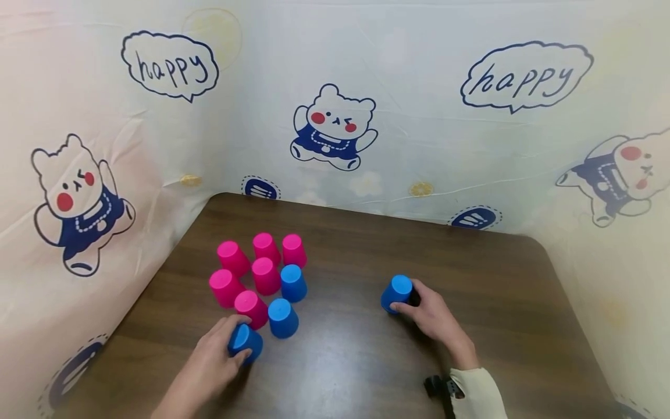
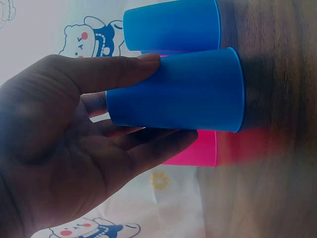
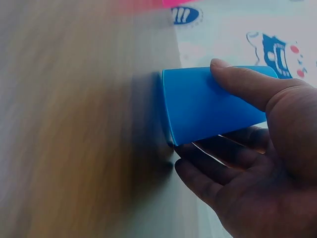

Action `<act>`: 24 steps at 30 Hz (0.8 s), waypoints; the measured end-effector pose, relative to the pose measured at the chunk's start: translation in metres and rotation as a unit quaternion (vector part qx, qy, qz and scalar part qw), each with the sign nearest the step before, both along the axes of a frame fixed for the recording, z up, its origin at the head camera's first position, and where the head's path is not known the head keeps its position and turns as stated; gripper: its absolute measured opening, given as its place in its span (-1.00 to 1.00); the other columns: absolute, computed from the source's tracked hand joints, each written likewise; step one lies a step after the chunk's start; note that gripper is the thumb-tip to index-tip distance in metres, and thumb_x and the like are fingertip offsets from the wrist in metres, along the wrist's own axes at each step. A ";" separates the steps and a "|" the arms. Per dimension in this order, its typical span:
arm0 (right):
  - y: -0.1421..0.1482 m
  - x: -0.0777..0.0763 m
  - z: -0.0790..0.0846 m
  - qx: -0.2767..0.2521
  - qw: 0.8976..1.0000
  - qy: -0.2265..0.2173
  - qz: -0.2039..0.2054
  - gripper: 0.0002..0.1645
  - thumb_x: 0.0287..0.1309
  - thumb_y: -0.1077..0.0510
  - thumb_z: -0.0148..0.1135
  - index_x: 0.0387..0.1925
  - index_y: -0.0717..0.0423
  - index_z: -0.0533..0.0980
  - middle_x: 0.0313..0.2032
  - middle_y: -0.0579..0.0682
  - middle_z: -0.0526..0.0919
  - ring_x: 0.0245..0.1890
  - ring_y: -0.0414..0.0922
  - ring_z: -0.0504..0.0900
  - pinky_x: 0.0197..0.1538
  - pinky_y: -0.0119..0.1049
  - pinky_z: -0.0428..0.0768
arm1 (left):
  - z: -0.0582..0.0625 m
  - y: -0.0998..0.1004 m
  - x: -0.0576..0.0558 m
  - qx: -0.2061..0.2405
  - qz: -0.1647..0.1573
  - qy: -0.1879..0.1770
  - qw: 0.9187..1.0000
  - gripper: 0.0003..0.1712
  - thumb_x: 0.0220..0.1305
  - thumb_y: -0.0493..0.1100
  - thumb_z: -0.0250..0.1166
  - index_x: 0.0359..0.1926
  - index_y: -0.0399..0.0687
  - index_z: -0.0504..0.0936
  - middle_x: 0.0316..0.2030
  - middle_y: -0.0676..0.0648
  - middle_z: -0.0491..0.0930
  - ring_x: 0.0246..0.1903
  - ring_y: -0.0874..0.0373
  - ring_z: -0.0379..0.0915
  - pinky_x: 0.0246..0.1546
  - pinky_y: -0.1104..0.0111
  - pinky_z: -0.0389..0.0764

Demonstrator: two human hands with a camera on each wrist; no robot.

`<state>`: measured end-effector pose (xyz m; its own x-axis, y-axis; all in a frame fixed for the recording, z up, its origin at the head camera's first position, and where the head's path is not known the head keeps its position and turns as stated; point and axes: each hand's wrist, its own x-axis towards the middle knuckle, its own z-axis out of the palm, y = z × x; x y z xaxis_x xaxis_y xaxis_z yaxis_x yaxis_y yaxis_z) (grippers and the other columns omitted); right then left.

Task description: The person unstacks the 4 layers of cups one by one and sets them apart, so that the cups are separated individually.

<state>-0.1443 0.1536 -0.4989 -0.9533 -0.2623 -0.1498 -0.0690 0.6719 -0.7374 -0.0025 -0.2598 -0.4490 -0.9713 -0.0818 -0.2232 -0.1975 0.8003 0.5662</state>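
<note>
My left hand (image 1: 211, 355) grips an upside-down blue plastic cup (image 1: 250, 344) at the front of a cluster of cups. In the left wrist view the thumb lies along one side of that cup (image 2: 178, 96) and the fingers are on the other. Off to the right, my right hand (image 1: 431, 311) holds another upside-down blue cup (image 1: 396, 295) between thumb and fingers. The right wrist view shows this cup (image 3: 213, 106) with its rim close to the tabletop. Two more blue cups, a nearer one (image 1: 283, 320) and a farther one (image 1: 293, 285), stand beside several upside-down pink cups (image 1: 266, 276).
All the cups are on a brown wood-grain table (image 1: 345, 337). A pale printed cloth (image 1: 408, 128) with cartoon bears rises behind the table and along both sides. A black device (image 1: 442, 389) sits at the right wrist by the cream sleeve (image 1: 477, 396).
</note>
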 end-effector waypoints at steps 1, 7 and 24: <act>-0.006 -0.002 0.001 -0.003 1.000 0.003 0.006 -0.17 0.32 -0.17 0.44 0.45 0.10 0.39 0.32 0.16 0.59 0.33 0.18 0.56 0.39 0.30 0.48 | 0.000 0.000 0.000 0.000 0.001 -0.001 1.000 -0.37 0.20 -0.36 0.54 0.27 -0.16 0.53 0.11 -0.24 0.60 0.13 -0.29 0.57 0.09 -0.29 0.64; -0.050 -0.020 0.016 -0.014 0.999 0.017 0.041 -0.25 0.31 -0.10 0.47 0.40 0.05 0.43 0.29 0.10 0.62 0.34 0.11 0.57 0.38 0.22 0.52 | 0.001 0.000 -0.002 0.007 0.015 -0.029 0.999 -0.33 0.20 -0.34 0.54 0.31 -0.14 0.50 0.15 -0.24 0.58 0.15 -0.31 0.54 0.05 -0.28 0.67; -0.153 -0.054 0.016 -0.020 0.991 0.012 0.128 -0.27 0.36 -0.02 0.43 0.41 0.07 0.34 0.28 0.15 0.62 0.25 0.13 0.61 0.32 0.16 0.61 | -0.002 0.003 0.000 0.004 0.029 -0.013 0.999 -0.19 0.20 -0.35 0.55 0.43 -0.19 0.41 0.24 -0.30 0.53 0.24 -0.40 0.49 0.13 -0.28 0.61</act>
<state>-0.1987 0.0006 -0.4826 -0.8577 -0.5018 -0.1122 -0.2516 0.5999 -0.7595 -0.0025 -0.2570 -0.4507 -0.9588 -0.1348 -0.2501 -0.2578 0.7822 0.5671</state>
